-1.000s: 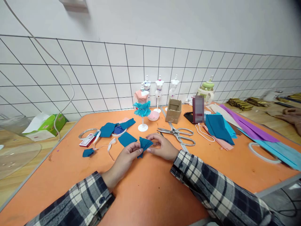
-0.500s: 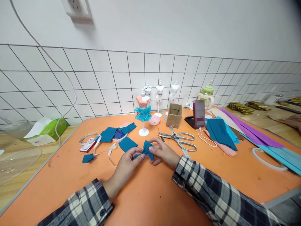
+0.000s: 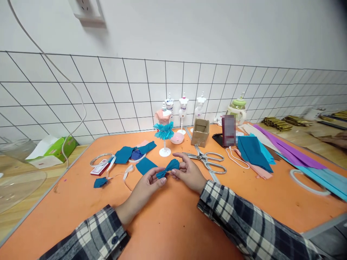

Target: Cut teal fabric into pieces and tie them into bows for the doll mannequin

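Between my hands is a teal crepe-paper piece, pinched narrow in the middle and fanned at both ends like a bow. My left hand grips its left end between thumb and fingers. On the other side, my right hand holds the right end, thumb in front and index finger raised. Just behind my left hand lies a flat teal rectangle. Beyond my right hand rest metal scissors. A small mannequin wearing a peach top and a ruffled turquoise skirt stands farther back.
Several white mini mannequins stand by the wall near a pink bowl, a cardboard box and a phone. Coloured paper strips lie right; teal scraps and a tape roll lie left on the orange table.
The teal piece has gone from a bunched, upright shape to a spread bow lying slantwise between my hands. My right index finger has lifted off it.
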Demonstrator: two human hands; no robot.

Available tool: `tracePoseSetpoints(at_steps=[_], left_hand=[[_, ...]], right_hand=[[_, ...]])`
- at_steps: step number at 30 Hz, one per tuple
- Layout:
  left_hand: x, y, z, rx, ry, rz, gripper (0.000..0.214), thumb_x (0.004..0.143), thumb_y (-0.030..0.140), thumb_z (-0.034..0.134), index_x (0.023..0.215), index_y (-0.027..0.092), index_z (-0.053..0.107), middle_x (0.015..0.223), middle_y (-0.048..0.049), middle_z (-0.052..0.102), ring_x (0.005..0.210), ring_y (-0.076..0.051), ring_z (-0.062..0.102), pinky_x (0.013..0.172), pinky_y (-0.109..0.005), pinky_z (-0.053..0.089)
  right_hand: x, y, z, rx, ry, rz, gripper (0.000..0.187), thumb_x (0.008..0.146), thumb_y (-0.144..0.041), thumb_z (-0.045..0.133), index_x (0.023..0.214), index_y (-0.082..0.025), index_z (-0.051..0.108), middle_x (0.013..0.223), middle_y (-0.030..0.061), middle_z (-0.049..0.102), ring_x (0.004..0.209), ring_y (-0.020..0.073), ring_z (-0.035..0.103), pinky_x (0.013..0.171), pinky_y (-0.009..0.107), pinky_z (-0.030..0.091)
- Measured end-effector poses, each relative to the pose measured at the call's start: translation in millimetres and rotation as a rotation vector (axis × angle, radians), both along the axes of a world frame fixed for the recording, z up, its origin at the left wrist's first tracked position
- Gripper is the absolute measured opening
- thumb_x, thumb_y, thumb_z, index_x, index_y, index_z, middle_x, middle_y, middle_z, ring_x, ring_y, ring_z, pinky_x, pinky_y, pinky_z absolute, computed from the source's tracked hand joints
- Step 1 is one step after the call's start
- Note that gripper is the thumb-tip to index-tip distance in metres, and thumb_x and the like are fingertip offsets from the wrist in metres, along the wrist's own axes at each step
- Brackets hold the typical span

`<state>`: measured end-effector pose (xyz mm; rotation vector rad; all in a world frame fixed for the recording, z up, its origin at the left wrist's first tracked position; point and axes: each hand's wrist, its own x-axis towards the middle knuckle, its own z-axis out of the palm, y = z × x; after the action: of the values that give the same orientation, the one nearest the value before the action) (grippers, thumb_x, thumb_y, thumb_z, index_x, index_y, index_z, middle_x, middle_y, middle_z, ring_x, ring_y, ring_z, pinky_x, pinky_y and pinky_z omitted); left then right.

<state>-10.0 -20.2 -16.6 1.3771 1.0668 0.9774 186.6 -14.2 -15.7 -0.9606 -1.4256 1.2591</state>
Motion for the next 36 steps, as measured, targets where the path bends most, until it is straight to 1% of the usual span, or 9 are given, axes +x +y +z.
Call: tracePoseSetpoints(at_steps=[3,5,8,11,16,21,24,30,36], left_hand=[[1,1,-2.7,-0.024,0.037,0.016,0.049,0.07,0.051,0.076,0.105,0.018,0.064,0.1,-0.0087,0.072,0.096,-0.026,0.065,0.077,-0.033,0.05],[2,2,-4.1,-0.025,0.015,0.03,0.045,0.072,0.052,0.074,0.1,0.017,0.065,0.093,-0.0065,0.072,0.09,-0.024,0.066,0.074,-0.032,0.051],[4,2,-5.6,0.02,0.054,0.03,0.039,0.073,0.049,0.073,0.094,0.017,0.066,0.086,-0.0046,0.072,0.08,-0.021,0.066,0.072,-0.03,0.051],[4,2,-5.0,0.104,0.118,-0.024,0.032,0.076,0.046,0.07,0.091,0.018,0.069,0.09,-0.0054,0.073,0.083,-0.021,0.067,0.076,-0.031,0.052],[3,1,-2.5,0.164,0.181,-0.052,0.03,0.082,0.046,0.063,0.092,0.019,0.071,0.087,-0.0058,0.075,0.082,-0.023,0.068,0.077,-0.033,0.053],[-1,5,-6.2,0.248,0.314,0.037,0.043,0.084,0.047,0.06,0.114,0.018,0.064,0.108,-0.0101,0.072,0.099,-0.026,0.067,0.085,-0.038,0.052],[-6,6,-4.2,0.458,0.49,0.117,0.042,0.084,0.045,0.063,0.118,0.021,0.063,0.12,-0.0104,0.066,0.11,-0.027,0.061,0.091,-0.041,0.048],[-8,-2,6.8,0.805,0.889,-0.199,0.021,0.082,0.042,0.069,0.095,0.027,0.072,0.099,-0.0041,0.072,0.098,-0.025,0.059,0.086,-0.041,0.041],[-5,-5,7.9,0.788,0.989,-0.222,0.015,0.09,0.025,0.056,0.091,0.023,0.071,0.089,-0.0027,0.073,0.087,-0.022,0.06,0.084,-0.039,0.039]], right_hand=[[1,-2,0.9,0.149,-0.238,-0.023,0.051,0.082,-0.027,0.062,0.131,-0.026,0.047,0.073,-0.0015,0.061,0.073,0.019,0.064,0.069,0.035,0.052],[3,-6,5.6,0.313,-0.404,-0.115,0.053,0.08,-0.024,0.062,0.131,-0.023,0.048,0.098,0.0064,0.066,0.094,0.0238,0.063,0.083,0.041,0.052],[3,-14,15.9,0.627,-0.585,-0.22,0.062,0.076,-0.023,0.065,0.135,-0.02,0.045,0.14,0.0139,0.048,0.132,0.0287,0.042,0.109,0.049,0.034],[3,-19,22.3,0.78,-0.763,-0.111,0.042,0.082,-0.028,0.063,0.123,-0.023,0.057,0.141,0.0088,0.052,0.138,0.0292,0.034,0.116,0.055,0.014],[3,-15,18.2,0.68,-0.822,-0.033,0.014,0.09,-0.026,0.059,0.101,-0.024,0.066,0.101,0.0022,0.073,0.115,0.0227,0.059,0.116,0.056,0.006],[3,-7,6.8,0.487,-0.767,-0.064,0.011,0.087,-0.02,0.06,0.094,-0.024,0.067,0.095,0.0006,0.074,0.092,0.0178,0.065,0.109,0.047,0.027],[6,-3,-0.2,0.395,-0.878,-0.043,0.009,0.082,-0.018,0.064,0.087,-0.023,0.07,0.092,0.0019,0.072,0.092,0.0189,0.064,0.099,0.041,0.037],[13,-3,2.0,0.437,-0.985,-0.005,0.017,0.075,-0.028,0.074,0.092,-0.024,0.073,0.122,0.0062,0.06,0.117,0.0238,0.051,0.102,0.041,0.033],[12,-6,14.2,0.471,-1.181,0.059,0.014,0.082,-0.027,0.068,0.095,-0.022,0.069,0.094,0.0041,0.066,0.095,0.0205,0.055,0.082,0.034,0.037]])
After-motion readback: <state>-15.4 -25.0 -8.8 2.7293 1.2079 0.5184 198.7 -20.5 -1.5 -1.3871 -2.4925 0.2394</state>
